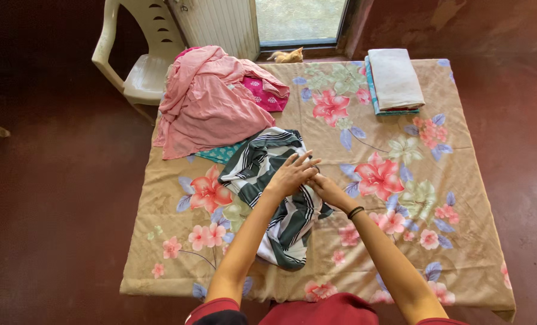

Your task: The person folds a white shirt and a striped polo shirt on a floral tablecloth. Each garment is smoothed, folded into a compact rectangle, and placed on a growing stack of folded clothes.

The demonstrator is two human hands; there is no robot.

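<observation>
Head view: my left hand (292, 174) lies flat on a dark green and white striped garment (277, 192), fingers spread and pressing down on the cloth. My right hand (327, 189), with a dark band (355, 212) at the wrist, meets it from the other side, its fingertips tucked partly under my left palm; whether it pinches the fabric or only touches it I cannot tell. Neither hand lifts the garment off the surface. The striped garment sits crumpled directly beneath both hands, running from beyond my fingertips back toward my body, on a tan bedsheet with pink and blue flowers (401, 198) that covers the table.

Just past my left hand and further out lies a heap of pink cloth (208, 102), with a brighter magenta patterned piece (265, 93) tucked at its edge and a strip of teal fabric (220, 153) showing between the heap and the striped garment. Well apart from my right hand, at the far corner of the sheet, rests a folded stack of cloth, white on top (395, 78). Beyond the pink heap stands a white plastic chair (139, 60), beside a window (298, 21) in the wall. A dark red floor (58, 198) surrounds the table.
</observation>
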